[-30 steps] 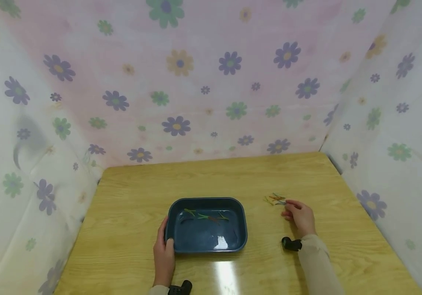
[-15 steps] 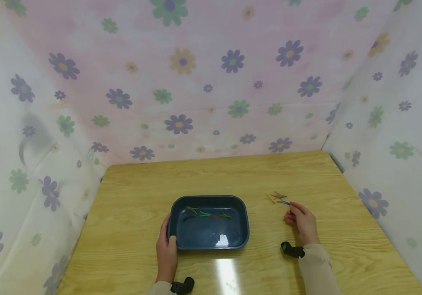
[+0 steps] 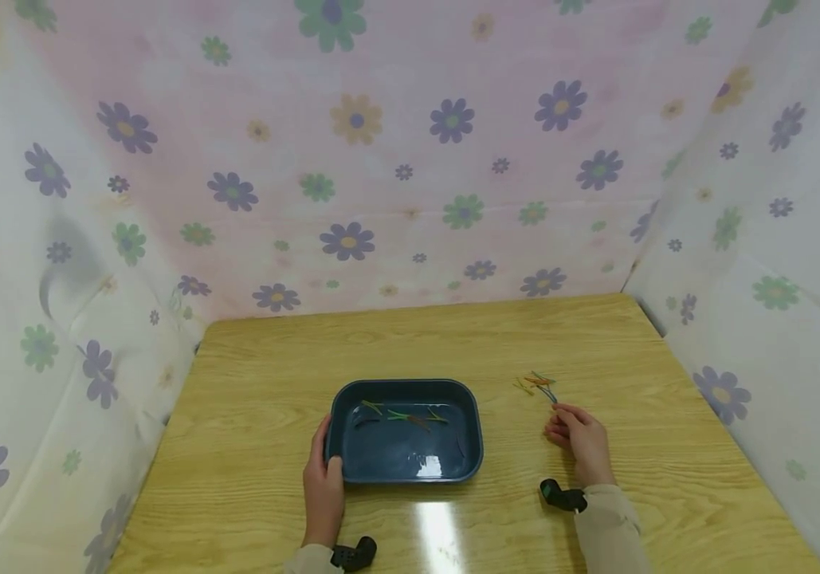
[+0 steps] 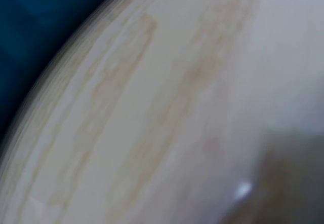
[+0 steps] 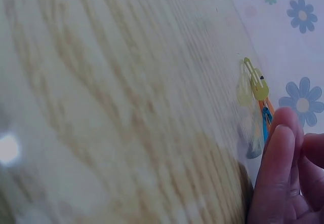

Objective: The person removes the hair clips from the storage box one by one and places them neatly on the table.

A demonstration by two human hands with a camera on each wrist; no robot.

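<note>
In the head view my left hand [image 3: 323, 486] grips the left side of a dark blue tray [image 3: 381, 470], thumb at the rim. Several thin hair clips, among them a green hair clip [image 3: 398, 415], lie spread on the tray's floor. Right of the tray, my right hand [image 3: 585, 446] pinches the near end of a blue hair clip [image 3: 547, 394] between thumb and fingertips. The right wrist view shows this blue clip [image 5: 265, 122] partly hidden by the fingers, with a yellow snap hair clip [image 5: 259, 84] beyond. Orange and green clips lie close by on the table.
The wooden table [image 3: 259, 383] has floral cloth [image 3: 381, 191] hanging behind it and at both sides. A black wrist camera [image 3: 563, 496] sits on each wrist. The left wrist view is blurred and shows mostly tabletop [image 4: 126, 107].
My right hand has shifted slightly toward the near edge, and the blue hair clip has turned from nearly level to slanting away. The left hand keeps its grip on the tray.
</note>
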